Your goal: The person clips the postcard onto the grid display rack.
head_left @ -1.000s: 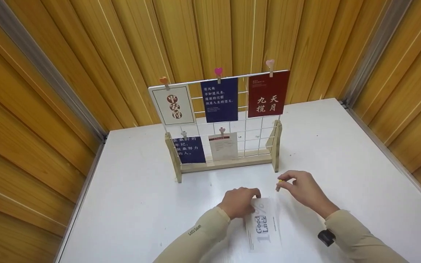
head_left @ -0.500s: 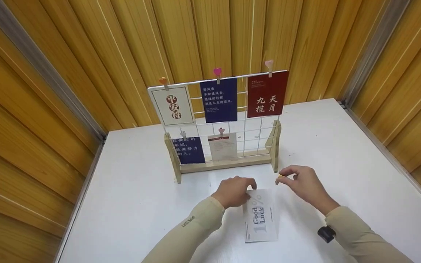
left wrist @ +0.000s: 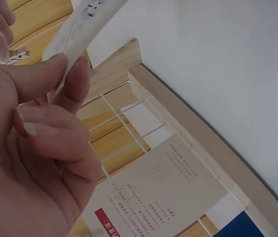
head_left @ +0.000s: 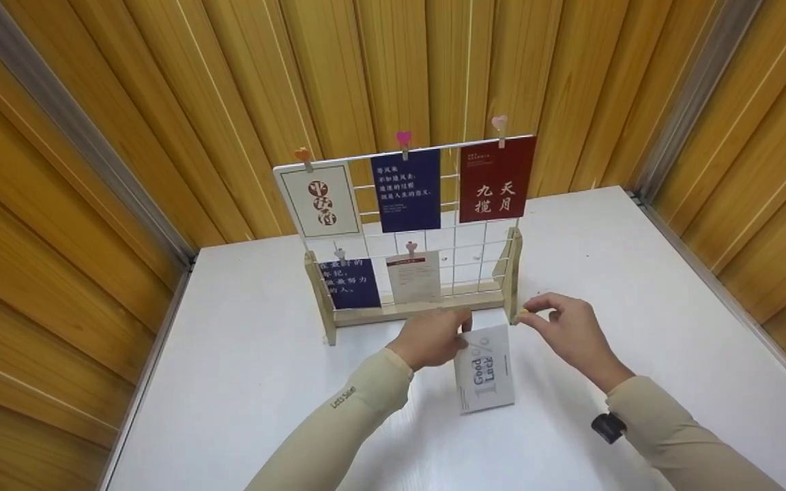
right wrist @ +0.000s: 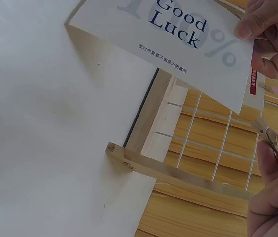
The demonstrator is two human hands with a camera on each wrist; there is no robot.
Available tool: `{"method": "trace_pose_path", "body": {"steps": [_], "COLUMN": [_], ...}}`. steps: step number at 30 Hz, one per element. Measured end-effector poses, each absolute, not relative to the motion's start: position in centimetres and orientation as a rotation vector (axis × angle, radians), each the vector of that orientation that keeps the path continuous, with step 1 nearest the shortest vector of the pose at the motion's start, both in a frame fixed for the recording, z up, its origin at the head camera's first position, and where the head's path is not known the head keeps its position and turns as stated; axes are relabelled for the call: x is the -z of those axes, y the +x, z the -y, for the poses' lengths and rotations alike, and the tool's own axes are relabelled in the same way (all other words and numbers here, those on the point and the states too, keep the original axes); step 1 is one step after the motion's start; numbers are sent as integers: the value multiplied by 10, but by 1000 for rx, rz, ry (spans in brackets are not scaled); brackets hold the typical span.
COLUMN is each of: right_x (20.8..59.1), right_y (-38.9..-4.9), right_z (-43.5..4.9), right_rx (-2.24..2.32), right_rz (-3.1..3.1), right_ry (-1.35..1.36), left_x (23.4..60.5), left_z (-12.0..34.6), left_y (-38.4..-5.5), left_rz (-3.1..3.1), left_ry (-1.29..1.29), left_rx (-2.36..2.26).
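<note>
My left hand (head_left: 430, 335) pinches a white "Good Luck" card (head_left: 487, 372) by its upper left corner. The card is raised off the table, in front of the wire grid rack (head_left: 469, 262). To the right, my right hand (head_left: 570, 334) pinches a small wooden clothespin (right wrist: 265, 132) between thumb and finger, with a bit of yellow showing on it in the head view. The clothespin is near the rack's right wooden foot in the head view. In the left wrist view, thumb and forefinger squeeze the card's edge (left wrist: 75, 42).
Clipped along the rack's top are a white card (head_left: 318, 201), a blue card (head_left: 406, 191) and a red card (head_left: 497, 181). Lower down hang another blue card (head_left: 352, 283) and a pale printed card (head_left: 413, 278). Heart-topped clips hold them. Wood-look panels (head_left: 243, 102) surround the white table (head_left: 243, 382).
Both hands have moved away from the body toward the rack. The Good Luck card has risen from low over the table and tilted more upright; the clothespin has stayed in the right hand.
</note>
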State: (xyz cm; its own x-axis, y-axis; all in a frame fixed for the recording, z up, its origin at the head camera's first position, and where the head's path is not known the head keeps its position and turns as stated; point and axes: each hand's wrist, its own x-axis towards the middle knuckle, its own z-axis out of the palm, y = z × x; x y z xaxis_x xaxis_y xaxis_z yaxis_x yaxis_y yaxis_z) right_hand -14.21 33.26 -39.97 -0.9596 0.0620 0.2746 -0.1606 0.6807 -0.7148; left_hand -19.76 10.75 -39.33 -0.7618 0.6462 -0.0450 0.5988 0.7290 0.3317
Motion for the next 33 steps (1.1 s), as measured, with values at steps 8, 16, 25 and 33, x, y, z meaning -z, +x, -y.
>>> {"method": "trace_pose_path", "body": {"steps": [8, 16, 25, 33], "right_x": [389, 383, 376, 369], "right_y": [-149, -154, -159, -165], "right_z": [-331, -333, -334, -334], "right_rx": [-1163, -1116, -1081, -1048], "right_rz": [2540, 2521, 2495, 2500], "right_ry": [141, 155, 185, 191], "left_x": [381, 371, 365, 359], "left_z": [-108, -109, -112, -117], "left_y": [-207, -215, -227, -234], "left_rz": [-2864, -2858, -2909, -2992], "left_ry": [1144, 1083, 1094, 1062], "left_rx": [-416, -517, -513, -466]}}
